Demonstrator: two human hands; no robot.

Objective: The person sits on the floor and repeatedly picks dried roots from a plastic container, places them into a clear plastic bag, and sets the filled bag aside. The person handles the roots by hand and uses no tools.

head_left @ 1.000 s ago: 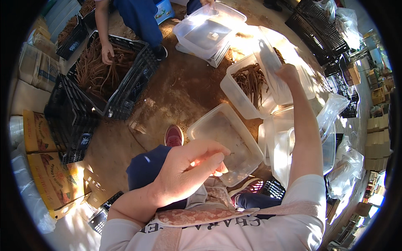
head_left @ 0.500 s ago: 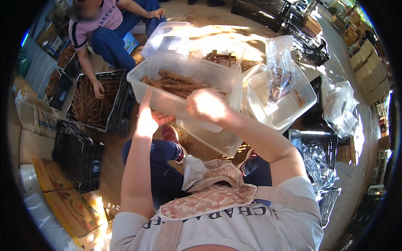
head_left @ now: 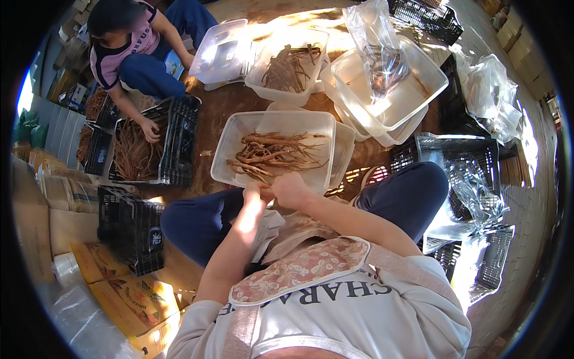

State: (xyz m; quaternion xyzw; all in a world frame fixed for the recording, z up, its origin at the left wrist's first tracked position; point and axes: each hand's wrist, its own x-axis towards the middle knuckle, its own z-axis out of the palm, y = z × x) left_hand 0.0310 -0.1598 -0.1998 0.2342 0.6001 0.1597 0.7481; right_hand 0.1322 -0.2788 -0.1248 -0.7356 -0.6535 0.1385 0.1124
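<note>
So the tub (head_left: pixel 230 133) that was up between both hands half a second ago is now down low near the knees (head_left: pixel 412 188), brown roots (head_left: pixel 278 152) lying inside. Left hand (head_left: pixel 257 192) and right hand (head_left: pixel 291 190) are bunched together at its near rim, both curled; can't tell what they're gripping, if anything.

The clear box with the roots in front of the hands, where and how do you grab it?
I'd hold the box by its rim, one hand at each short end, from left and right: it's longer sideways and the roots lie mostly mid-box. At the right end, probably hook just the rim, since a second box sticks out there.
</note>
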